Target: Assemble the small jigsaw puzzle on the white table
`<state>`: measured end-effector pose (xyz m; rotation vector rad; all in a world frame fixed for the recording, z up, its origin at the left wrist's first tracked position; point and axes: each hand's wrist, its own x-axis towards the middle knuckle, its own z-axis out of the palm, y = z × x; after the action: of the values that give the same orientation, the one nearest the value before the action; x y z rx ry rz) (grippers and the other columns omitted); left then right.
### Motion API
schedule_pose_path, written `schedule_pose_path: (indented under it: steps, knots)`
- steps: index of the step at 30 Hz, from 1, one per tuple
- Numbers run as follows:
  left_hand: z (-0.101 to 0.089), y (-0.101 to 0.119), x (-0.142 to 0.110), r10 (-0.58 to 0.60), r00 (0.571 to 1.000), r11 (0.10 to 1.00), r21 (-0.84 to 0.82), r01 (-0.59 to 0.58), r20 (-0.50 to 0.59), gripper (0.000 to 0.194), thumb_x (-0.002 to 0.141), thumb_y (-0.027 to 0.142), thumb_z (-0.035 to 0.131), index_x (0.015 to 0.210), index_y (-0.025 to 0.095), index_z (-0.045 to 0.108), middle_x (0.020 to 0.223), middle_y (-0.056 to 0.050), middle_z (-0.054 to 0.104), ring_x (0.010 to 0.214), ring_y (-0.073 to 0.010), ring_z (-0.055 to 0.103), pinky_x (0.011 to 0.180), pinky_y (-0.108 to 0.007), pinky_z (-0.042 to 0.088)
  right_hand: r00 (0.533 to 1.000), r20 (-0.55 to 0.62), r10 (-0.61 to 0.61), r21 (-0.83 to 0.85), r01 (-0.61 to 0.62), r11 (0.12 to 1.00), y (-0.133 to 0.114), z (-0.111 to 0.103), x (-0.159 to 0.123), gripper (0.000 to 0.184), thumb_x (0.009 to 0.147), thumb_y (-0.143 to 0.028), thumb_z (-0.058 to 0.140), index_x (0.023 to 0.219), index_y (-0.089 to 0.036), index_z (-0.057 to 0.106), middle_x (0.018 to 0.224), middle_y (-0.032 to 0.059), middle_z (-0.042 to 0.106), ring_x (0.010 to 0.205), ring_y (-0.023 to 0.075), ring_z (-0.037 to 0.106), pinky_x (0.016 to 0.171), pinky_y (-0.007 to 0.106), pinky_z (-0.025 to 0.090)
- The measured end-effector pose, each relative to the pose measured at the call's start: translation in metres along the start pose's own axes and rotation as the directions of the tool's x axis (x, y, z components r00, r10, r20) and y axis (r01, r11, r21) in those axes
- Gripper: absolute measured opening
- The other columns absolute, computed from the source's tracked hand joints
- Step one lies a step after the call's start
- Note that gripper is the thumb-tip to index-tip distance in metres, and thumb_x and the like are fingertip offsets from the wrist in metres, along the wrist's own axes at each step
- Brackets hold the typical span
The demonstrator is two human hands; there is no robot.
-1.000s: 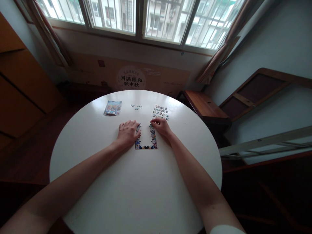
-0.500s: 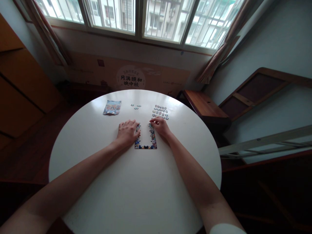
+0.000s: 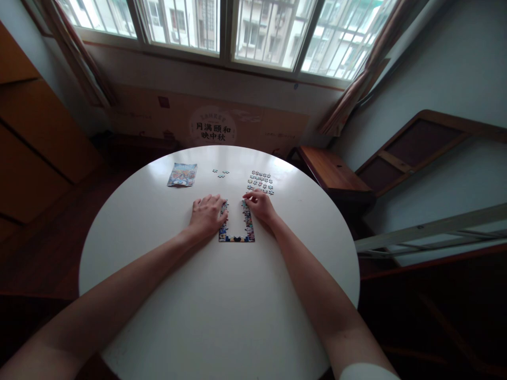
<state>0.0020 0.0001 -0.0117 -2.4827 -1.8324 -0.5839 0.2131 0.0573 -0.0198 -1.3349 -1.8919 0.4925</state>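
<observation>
- Toward the table's far edge, our puzzle seems light and stiff; we'd hold its outer sides.
- Our left hand lies loosely spread on its left.
- Our right hand bunches opposite; pinching what, we can't tell.

Colourful puzzle border, flat, far side open

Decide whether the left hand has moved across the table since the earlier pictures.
No: judged against the white table, the left hand shows no visible shift in any direction.
</observation>
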Motion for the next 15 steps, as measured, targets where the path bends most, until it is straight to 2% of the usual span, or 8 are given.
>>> schedule_pose_path:
  steps: [6, 15]
  knots:
    - [-0.0004, 0.0006, 0.0007, -0.008, 1.0, 1.0, 0.016, 0.007, 0.013, 0.038, 0.091, 0.041, 0.044, 0.123, 0.028, 0.058, 0.14, -0.006, 0.053, 0.131, -0.0275, 0.043, 0.107, -0.048, 0.028, 0.993, -0.115, -0.005, -0.011, 0.004, 1.0, -0.004, -0.001, 0.0003, 0.028, 0.078, -0.005, 0.049, 0.085, -0.016, 0.074, 0.086, 0.0051, 0.064, 0.074, 0.014, 0.059, 0.078, 0.028, 0.049]
    - [-0.0014, 0.001, 0.0002, -0.004, 1.0, 1.0, 0.01, 0.004, 0.004, 0.037, 0.09, 0.039, 0.044, 0.124, 0.027, 0.055, 0.138, -0.007, 0.055, 0.13, -0.028, 0.045, 0.106, -0.048, 0.028, 0.999, -0.053, -0.009, -0.007, 0.009, 1.0, -0.0001, 0.0026, -0.001, 0.028, 0.077, -0.004, 0.051, 0.074, -0.019, 0.075, 0.085, 0.0039, 0.063, 0.084, 0.0159, 0.062, 0.083, 0.029, 0.048]
